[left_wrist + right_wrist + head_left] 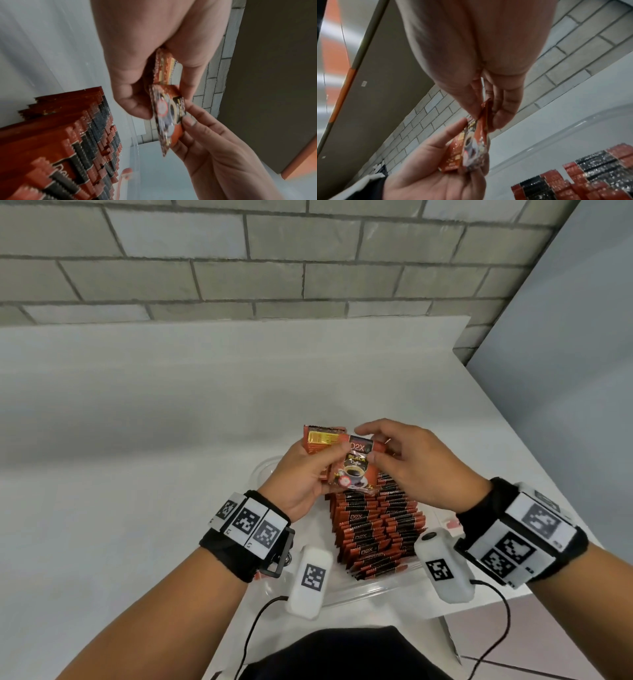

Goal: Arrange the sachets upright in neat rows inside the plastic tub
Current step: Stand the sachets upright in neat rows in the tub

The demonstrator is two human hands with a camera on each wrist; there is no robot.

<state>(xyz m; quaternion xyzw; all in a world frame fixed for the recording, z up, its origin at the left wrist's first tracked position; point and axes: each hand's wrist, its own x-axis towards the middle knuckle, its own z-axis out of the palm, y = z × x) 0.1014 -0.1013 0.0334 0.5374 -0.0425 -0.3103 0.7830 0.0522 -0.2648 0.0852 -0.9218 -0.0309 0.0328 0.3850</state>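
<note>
My left hand (305, 470) holds a small stack of red-and-black coffee sachets (323, 441) above the far end of the clear plastic tub (370, 589). The front sachet (354, 469) faces me, tilted, with a coffee cup printed on it. My right hand (404, 460) pinches that front sachet's right edge between thumb and fingers. In the left wrist view the front sachet (169, 117) sits between both hands. In the right wrist view the pinched sachet (476, 142) hangs over the tub. Upright sachets (373, 529) fill the tub in tight rows below the hands.
The tub stands on a white table (137, 457) near its right edge, with a grey brick wall (239, 258) behind. A grey panel (565, 371) rises at the right. Cables from the wrist cameras hang by the table's near edge.
</note>
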